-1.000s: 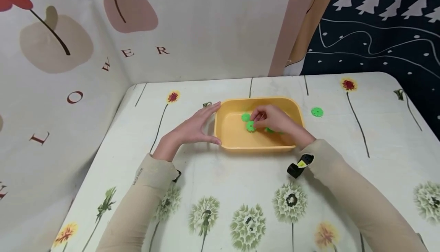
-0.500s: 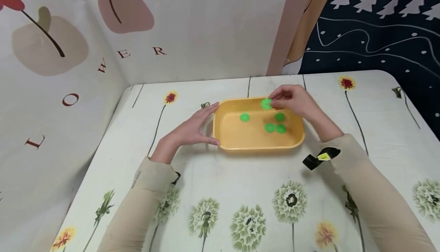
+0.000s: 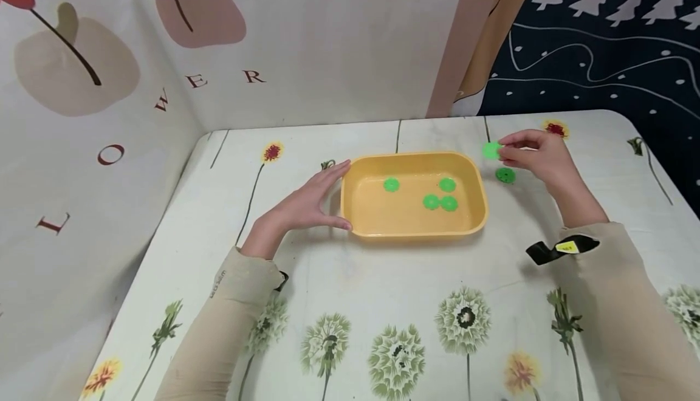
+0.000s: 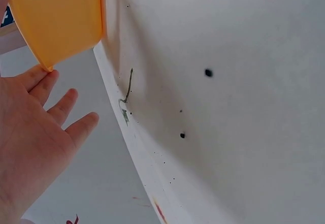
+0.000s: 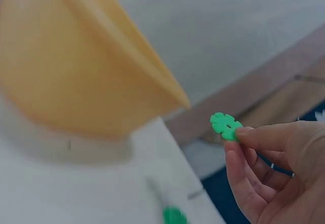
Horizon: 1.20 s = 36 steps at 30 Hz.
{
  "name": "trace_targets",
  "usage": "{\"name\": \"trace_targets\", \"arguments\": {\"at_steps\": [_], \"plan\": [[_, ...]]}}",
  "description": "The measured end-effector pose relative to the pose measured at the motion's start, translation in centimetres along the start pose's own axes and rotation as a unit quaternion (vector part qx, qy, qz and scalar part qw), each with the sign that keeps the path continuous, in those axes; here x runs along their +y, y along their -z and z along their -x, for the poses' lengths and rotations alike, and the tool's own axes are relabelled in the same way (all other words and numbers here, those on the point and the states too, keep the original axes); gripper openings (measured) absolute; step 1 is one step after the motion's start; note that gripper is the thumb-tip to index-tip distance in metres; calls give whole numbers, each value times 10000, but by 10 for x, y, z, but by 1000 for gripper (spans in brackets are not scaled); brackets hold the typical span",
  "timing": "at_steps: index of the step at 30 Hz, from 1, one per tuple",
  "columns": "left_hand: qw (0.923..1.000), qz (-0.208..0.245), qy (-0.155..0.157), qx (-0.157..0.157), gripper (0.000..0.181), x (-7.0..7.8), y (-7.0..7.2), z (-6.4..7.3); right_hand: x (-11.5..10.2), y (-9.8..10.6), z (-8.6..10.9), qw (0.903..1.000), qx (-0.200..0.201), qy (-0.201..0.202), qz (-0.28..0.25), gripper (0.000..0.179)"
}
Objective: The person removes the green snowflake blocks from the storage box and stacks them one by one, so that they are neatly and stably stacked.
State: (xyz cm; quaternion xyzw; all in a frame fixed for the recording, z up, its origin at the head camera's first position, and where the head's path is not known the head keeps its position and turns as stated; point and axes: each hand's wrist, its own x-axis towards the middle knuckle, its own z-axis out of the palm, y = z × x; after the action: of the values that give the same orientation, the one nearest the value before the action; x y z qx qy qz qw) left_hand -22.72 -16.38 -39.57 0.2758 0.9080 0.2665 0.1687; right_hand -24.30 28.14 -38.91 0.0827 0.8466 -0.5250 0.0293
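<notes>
A yellow-orange plastic tray stands on the table, with several green notched discs lying flat inside. My left hand is at its left end, fingertips and thumb touching the rim corners with the fingers extended; the left wrist view shows fingertips against the tray's edge. Beyond the tray's right end, my right hand pinches one green snowflake disc between thumb and fingers, held above the table. Just below that, another green disc lies on the tablecloth.
The tablecloth is white with printed flowers and dandelions. A printed curtain hangs behind the table's back edge and along the left. A dark cloth with tree prints is at the back right.
My right hand has lifted a green disc out of the tray and carried it right, past the tray's rim. My left hand stays at the tray's left end.
</notes>
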Motion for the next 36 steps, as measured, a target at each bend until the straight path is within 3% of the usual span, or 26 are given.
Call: {"name": "trace_targets", "arguments": {"at_steps": [4, 8, 13, 36], "plan": [[10000, -7, -12, -3, 122, 0, 0, 0, 29, 12, -9, 9981, 144, -493, -342, 23], [10000, -5, -17, -14, 123, 0, 1, -1, 42, 17, -9, 9963, 196, -811, -199, 21], [10000, -12, 23, -27, 122, 0, 1, -1, 40, 16, -1, 9939, 114, -1031, 372, 34], [10000, 46, 41, -8, 122, 0, 0, -1, 43, 10, -5, 9894, 48, -1300, 652, 39]]}}
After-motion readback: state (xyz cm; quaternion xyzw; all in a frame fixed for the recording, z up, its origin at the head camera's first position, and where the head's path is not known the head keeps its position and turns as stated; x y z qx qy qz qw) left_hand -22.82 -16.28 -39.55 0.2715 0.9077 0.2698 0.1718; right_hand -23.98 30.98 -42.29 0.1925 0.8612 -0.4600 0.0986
